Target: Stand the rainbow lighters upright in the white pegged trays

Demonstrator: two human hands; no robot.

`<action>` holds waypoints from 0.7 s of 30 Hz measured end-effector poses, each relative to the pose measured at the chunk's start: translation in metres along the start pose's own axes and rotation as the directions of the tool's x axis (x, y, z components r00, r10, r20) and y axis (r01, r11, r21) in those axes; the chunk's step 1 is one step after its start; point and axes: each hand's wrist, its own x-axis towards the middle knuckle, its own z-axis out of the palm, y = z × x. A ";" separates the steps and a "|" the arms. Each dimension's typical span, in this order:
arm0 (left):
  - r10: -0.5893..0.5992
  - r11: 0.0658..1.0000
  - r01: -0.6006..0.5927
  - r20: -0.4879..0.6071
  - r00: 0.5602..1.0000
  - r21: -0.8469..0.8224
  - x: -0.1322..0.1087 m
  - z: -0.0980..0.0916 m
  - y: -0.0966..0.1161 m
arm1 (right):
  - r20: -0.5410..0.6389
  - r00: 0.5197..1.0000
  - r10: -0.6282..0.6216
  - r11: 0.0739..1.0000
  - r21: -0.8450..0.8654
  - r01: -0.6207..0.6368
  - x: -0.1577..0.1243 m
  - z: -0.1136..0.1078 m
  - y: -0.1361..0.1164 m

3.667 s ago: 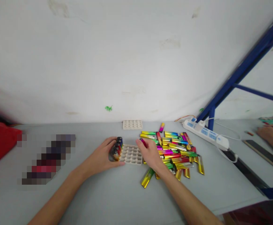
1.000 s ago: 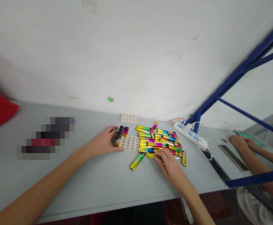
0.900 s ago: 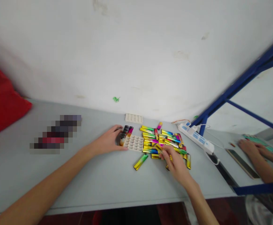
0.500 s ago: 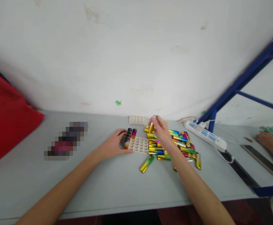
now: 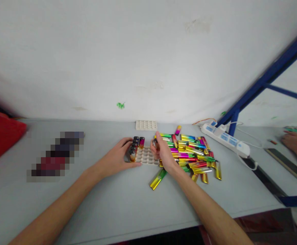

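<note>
My left hand (image 5: 117, 156) is curved round the left end of a pale tray (image 5: 148, 157) with rows of round holes, its thumb along the near edge. A row of upright lighters (image 5: 133, 149) with black tops stands at that end. Beside it stands a single pink lighter (image 5: 142, 143). Over the tray's right side, my right hand (image 5: 163, 151) grips another lighter (image 5: 155, 143) by its upper part; the fingers hide most of its body. Right of the tray lies a loose pile of shiny coloured lighters (image 5: 189, 154), partly behind my right hand.
A second pale tray (image 5: 146, 125) lies against the wall. A white power strip (image 5: 225, 139) with cables lies beyond the pile, near a blue metal frame (image 5: 252, 92). Red cloth (image 5: 2, 132) is at the left. Another person's hand (image 5: 295, 141) shows far right.
My right hand has come from the back of the pile, leftward and nearer, over the tray with a lighter in it. My left hand stays at the tray's end. The view has shifted slightly.
</note>
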 end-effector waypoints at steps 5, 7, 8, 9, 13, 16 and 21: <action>0.012 1.000 -0.012 -0.001 1.000 0.003 0.002 0.000 0.002 | -0.067 0.997 0.026 0.999 -0.022 -0.027 -0.003 0.003 -0.001; 0.007 1.000 -0.007 0.002 1.000 0.000 0.003 -0.001 0.003 | -0.087 0.996 0.036 0.998 -0.043 -0.040 -0.003 0.003 -0.001; 0.003 1.000 -0.003 0.002 1.000 -0.002 0.003 -0.001 0.003 | -0.094 0.995 0.045 0.998 -0.042 -0.049 -0.003 0.002 -0.002; -0.001 1.000 0.001 0.001 1.000 -0.005 0.003 -0.001 0.003 | -0.102 0.993 0.056 0.998 -0.034 -0.059 -0.003 0.002 -0.002; -0.007 1.000 0.007 0.002 1.000 -0.004 0.002 -0.001 0.001 | -0.133 0.990 0.057 0.997 -0.035 -0.062 -0.002 0.001 -0.002; -0.006 1.000 0.006 -0.003 1.000 0.000 0.001 0.000 -0.002 | -0.119 0.993 0.001 0.993 -0.116 -0.015 -0.002 0.000 0.002; 0.004 1.000 -0.004 -0.010 1.000 -0.003 0.000 0.000 -0.001 | -0.135 0.990 -0.035 0.970 -0.244 0.001 -0.002 0.000 0.012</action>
